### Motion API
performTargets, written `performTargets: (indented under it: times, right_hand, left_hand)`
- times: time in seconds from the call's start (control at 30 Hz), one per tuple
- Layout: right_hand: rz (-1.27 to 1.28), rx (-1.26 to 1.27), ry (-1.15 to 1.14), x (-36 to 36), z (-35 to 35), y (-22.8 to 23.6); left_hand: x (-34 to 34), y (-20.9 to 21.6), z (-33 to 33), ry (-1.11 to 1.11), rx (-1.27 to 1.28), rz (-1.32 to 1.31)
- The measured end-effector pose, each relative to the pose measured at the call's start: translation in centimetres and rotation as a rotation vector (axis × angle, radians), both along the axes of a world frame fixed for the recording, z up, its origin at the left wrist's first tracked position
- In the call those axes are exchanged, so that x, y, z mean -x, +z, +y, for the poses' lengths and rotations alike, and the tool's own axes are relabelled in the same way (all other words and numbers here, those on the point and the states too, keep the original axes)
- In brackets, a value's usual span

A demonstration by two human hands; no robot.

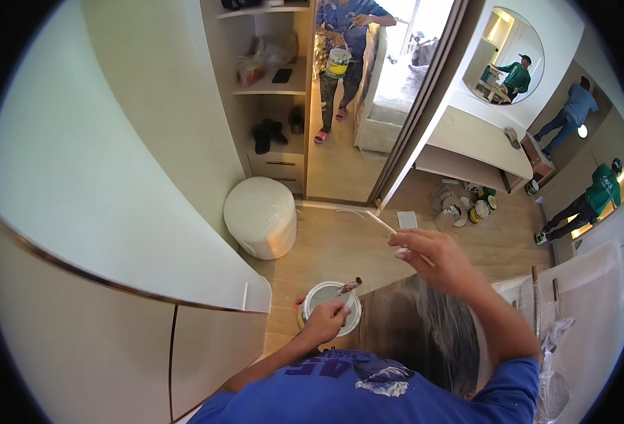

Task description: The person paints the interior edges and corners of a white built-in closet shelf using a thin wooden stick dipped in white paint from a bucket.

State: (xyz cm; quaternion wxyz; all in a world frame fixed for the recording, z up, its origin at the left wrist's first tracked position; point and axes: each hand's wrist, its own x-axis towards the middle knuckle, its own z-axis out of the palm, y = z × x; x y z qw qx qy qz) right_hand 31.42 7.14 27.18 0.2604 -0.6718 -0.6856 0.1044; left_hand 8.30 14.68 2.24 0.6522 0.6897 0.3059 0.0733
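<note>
My left hand [326,321] is closed around a tool with a reddish-brown end [349,287] and a pale flat part; its exact kind is unclear. Right under that hand is a paint bucket [354,324] with a white rim and greyish-white contents. In the mirror, the bucket hangs just below the hand. My right hand [432,259], raised to the right, grips a thin pale stick-like tool [382,223] that points up and left toward the bottom of the mirror frame. White smears mark the fingers. The tool's far tip is hard to make out.
A wrapped round stool [259,215] stands left, below open shelves [273,90]. Ahead is a tall sliding mirror [347,169]. Several paint cans [479,211] and plastic sit near a desk [478,141]. A plastic-covered dark surface [418,318] is at my right. A worker in green [602,187] stands far right.
</note>
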Motion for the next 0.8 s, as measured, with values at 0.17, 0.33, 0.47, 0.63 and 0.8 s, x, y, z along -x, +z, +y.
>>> performTargets:
  times: [0.17, 0.33, 0.47, 0.63, 0.8]
  right_hand:
    - [0.272, 0.263, -0.017, -0.2, 0.9, -2.7]
    - [0.038, 0.112, 0.148, -1.2, 1.4, -5.7]
    - [0.079, 0.133, 0.107, -2.2, 0.8, -7.1]
    - [0.122, 0.238, 0.031, -2.4, 0.1, -7.3]
    - [0.169, 0.091, -0.078, -2.8, -0.8, -6.8]
  left_hand:
    - [-3.4, 3.3, 3.6, -0.187, -0.070, -0.076]
    - [-6.9, 8.7, 6.0, -0.372, 0.000, -0.206]
    - [-8.6, 12.6, 6.0, -0.318, -0.054, -0.197]
    - [-8.6, 12.9, 4.2, -0.296, -0.085, -0.160]
    - [-7.4, 11.6, 2.1, -0.177, -0.295, -0.224]
